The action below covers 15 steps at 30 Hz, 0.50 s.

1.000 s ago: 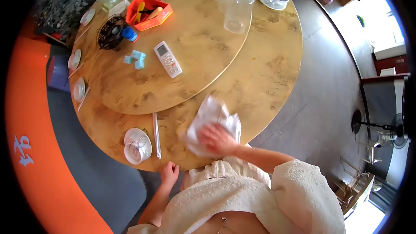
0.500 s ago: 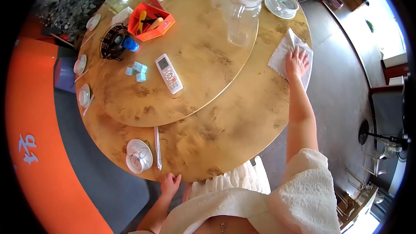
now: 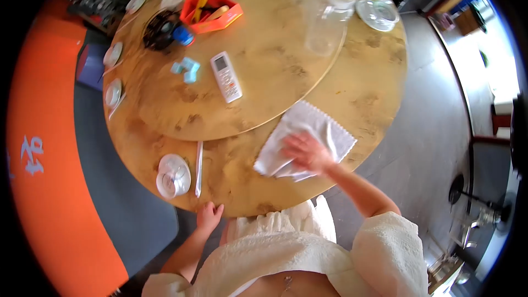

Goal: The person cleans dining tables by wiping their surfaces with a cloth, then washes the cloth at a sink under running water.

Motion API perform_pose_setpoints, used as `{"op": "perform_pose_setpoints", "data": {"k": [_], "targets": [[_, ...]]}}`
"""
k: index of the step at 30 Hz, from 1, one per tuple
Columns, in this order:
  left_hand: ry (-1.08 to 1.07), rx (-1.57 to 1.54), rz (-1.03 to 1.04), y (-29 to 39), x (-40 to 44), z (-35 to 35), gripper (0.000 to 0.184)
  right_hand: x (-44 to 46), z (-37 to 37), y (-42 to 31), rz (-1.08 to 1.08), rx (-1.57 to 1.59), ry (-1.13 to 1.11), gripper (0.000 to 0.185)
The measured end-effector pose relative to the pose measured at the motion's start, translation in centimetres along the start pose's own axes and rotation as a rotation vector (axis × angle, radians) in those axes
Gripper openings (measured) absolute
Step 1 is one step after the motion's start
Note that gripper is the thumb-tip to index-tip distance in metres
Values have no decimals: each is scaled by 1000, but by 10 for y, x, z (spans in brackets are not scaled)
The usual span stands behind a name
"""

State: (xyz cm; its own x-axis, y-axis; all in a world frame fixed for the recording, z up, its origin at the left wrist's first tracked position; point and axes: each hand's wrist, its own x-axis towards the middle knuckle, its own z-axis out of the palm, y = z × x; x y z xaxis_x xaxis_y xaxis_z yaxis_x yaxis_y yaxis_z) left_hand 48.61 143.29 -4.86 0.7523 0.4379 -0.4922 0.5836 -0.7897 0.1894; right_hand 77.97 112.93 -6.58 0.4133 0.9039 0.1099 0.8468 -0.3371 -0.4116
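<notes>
My right hand (image 3: 304,151) lies flat with spread fingers on a pale grey cloth (image 3: 336,135) with zigzag edges; motion blurs the fingers a little. The cloth is spread on the front right of the round, brown-marbled table (image 3: 368,113), touching the rim of its raised turntable (image 3: 264,99). At the front edge my left hand (image 3: 209,216) rests with curled fingers against the table edge. Near it are a wrapped bowl set (image 3: 174,176) and a long, thin white packet (image 3: 199,170).
On the turntable are a white remote control (image 3: 226,77), light blue cubes (image 3: 188,69), an orange box (image 3: 212,11) of utensils, a black openwork holder (image 3: 159,30) and clear pitchers (image 3: 330,19). More dishes (image 3: 378,15) stand along the rim. An orange-and-grey seat (image 3: 49,170) is at left.
My right hand has drawn the cloth from the table's right edge leftward and nearer to me. The left hand stays at the front edge. The view has shifted slightly.
</notes>
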Motion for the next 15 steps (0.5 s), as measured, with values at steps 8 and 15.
{"op": "perform_pose_setpoints", "data": {"k": [8, 15], "targets": [[25, -43, -24, 12, -5, -8, 37, -29, -37, 211, 1148, -735, 526, 42], [141, -76, -18, 5, -11, 1, 35, 42, 41, 40, 760, -563, 354, 48]]}}
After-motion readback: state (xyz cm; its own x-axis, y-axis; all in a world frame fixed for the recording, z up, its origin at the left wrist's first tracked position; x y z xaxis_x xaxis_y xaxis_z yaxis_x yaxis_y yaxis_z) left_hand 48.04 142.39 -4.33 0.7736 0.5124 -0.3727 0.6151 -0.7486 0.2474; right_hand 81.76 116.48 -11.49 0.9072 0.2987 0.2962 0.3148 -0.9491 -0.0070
